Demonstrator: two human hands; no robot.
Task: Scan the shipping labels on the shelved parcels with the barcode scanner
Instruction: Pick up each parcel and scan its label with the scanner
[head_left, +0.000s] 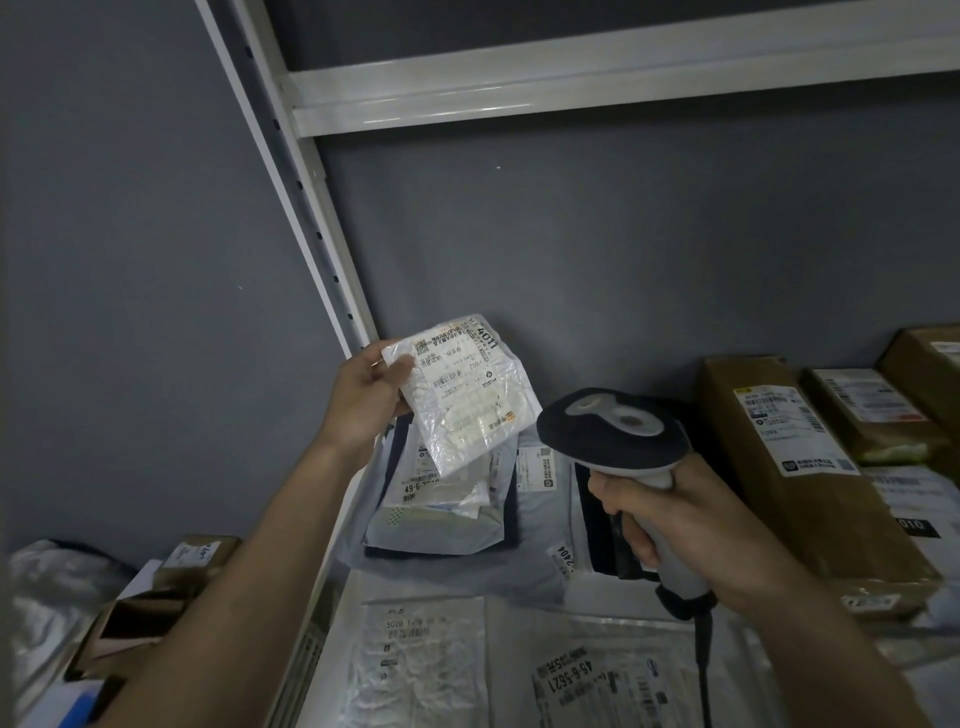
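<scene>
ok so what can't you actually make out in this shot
Head view only:
- Small print on the clear plastic parcel gripped by the left hand: too small.
- White-handled barcode scanner window: faces away; trigger hidden under the right hand.
- Brown cardboard boxes: cut off by the right edge.

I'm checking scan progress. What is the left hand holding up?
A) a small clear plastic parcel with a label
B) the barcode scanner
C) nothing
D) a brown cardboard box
A: the left hand grips a small clear plastic parcel, label facing up, while the right hand holds the barcode scanner.
</scene>
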